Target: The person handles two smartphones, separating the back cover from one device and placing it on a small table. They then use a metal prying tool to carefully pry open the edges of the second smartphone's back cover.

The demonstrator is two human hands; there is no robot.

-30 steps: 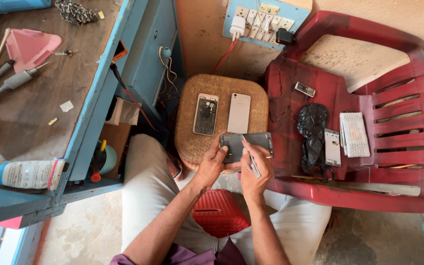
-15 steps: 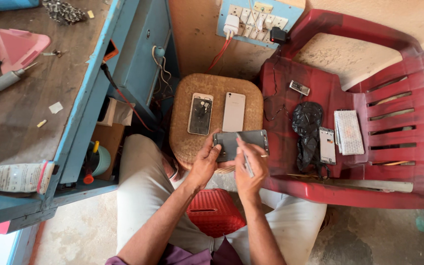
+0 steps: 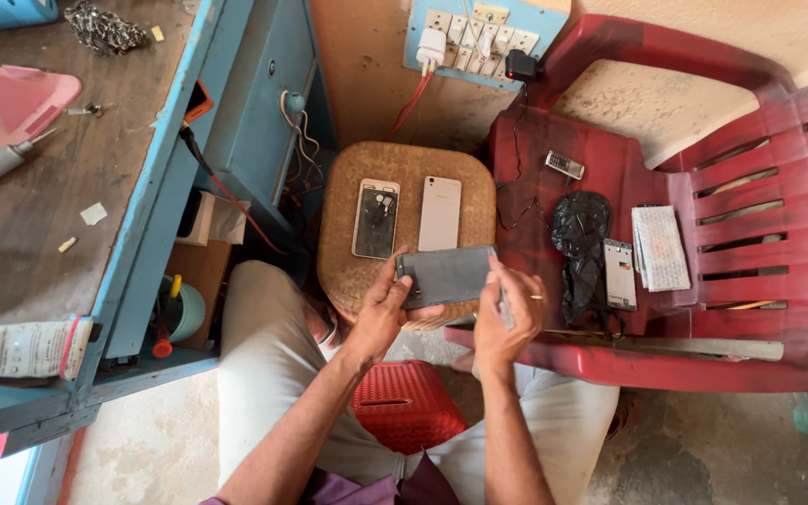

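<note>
A red plastic chair (image 3: 703,234) is filling the right of the frame, and a blue-edged surface (image 3: 39,215) is taking the upper left. At centre, a round wicker stool (image 3: 404,168) is carrying two phones. Just below them, the left hand (image 3: 383,309) is gripping a grey phone (image 3: 446,276) by its left end, while the right hand (image 3: 509,318) is pinching a thin tool (image 3: 501,301) against its right end.

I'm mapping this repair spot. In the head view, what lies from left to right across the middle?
Pink triangular tray → blue wooden workbench → opened phone body → white phone back → black plastic bag → small circuit-faced phone part → white folded cloth.
</note>
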